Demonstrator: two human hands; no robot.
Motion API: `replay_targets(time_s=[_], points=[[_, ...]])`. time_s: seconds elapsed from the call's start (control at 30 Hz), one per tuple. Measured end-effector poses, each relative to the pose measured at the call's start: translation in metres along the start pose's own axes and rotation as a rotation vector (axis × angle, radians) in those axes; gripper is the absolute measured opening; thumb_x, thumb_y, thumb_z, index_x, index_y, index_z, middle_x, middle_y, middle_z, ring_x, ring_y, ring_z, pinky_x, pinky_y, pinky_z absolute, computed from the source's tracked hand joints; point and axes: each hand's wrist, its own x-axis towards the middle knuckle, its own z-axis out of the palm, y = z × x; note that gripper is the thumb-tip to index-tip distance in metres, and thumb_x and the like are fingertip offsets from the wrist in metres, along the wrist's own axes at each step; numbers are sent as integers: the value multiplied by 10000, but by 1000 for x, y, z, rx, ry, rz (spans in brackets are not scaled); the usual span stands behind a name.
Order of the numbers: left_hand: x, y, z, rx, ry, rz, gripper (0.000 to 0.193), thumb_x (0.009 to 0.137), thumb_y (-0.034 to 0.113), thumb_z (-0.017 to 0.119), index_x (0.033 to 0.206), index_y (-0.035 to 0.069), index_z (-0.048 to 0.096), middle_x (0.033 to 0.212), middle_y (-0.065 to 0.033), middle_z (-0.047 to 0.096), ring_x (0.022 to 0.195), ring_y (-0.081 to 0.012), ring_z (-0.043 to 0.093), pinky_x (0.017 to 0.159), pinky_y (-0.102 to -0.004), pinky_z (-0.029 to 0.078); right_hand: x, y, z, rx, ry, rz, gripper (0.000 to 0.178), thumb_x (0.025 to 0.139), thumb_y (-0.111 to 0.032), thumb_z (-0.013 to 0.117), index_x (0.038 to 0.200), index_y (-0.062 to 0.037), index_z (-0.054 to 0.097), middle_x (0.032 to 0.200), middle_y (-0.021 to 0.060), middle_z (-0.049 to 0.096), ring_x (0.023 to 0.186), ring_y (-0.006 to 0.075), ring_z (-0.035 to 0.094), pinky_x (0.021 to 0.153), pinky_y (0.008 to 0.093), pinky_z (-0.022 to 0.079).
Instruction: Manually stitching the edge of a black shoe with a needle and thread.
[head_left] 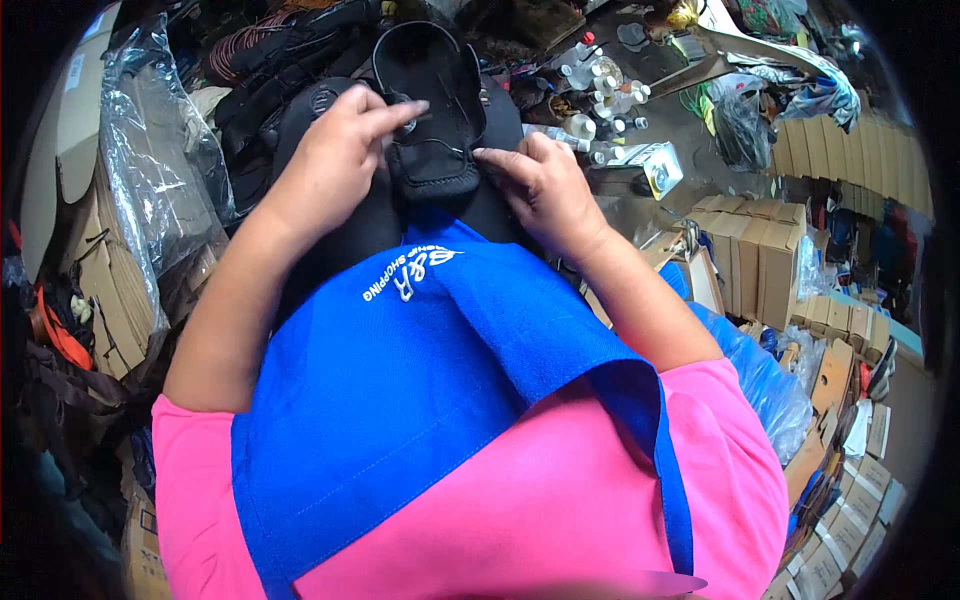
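A black shoe (437,135) rests on my lap between my dark-clad thighs, with its opening toward me. Stitches run along its near, rounded end. A thin pale thread (440,149) lies across the inside toward the right rim. Over the shoe's left side is my left hand (350,145), index finger reaching across the opening and the other fingers curled. Whatever those curled fingers hold is hidden. At the right rim my right hand (545,185) has its fingertips pinched together where the thread ends; the thumb is partly hidden.
A blue apron (390,370) covers my lap. Several small bottles (610,95) stand on the floor ahead to the right, near a metal can (650,168). Cardboard boxes (750,255) are stacked at the right. Plastic-wrapped cardboard (155,150) stands close at the left.
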Motion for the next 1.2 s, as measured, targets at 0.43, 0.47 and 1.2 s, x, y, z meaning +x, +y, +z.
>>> replay_targets(time_s=[0.43, 0.47, 1.2], points=[[-8, 1, 19, 483, 207, 197, 202, 735, 37, 690, 926, 99, 709, 757, -52, 554, 760, -245, 542, 711, -353, 439, -3, 4, 1, 17, -75, 64, 372, 789, -81, 628, 1117, -247, 686, 839, 94, 537, 824, 280, 556, 729, 383, 434], [-4, -1, 20, 363, 209, 197, 202, 737, 52, 694, 926, 120, 714, 748, -43, 545, 763, -234, 535, 718, -352, 426, -3, 12, 3, 157, -98, 117, 376, 789, -74, 625, 1115, -251, 690, 827, 90, 533, 819, 269, 553, 743, 378, 436], [2, -9, 29, 334, 79, 136, 180, 759, 123, 699, 914, 208, 732, 727, -8, 548, 801, -196, 544, 786, -337, 367, 35, 48, -11, 639, -432, 174, 264, 861, -87, 624, 1104, -144, 710, 848, 2, 503, 862, 126, 494, 820, 258, 408]])
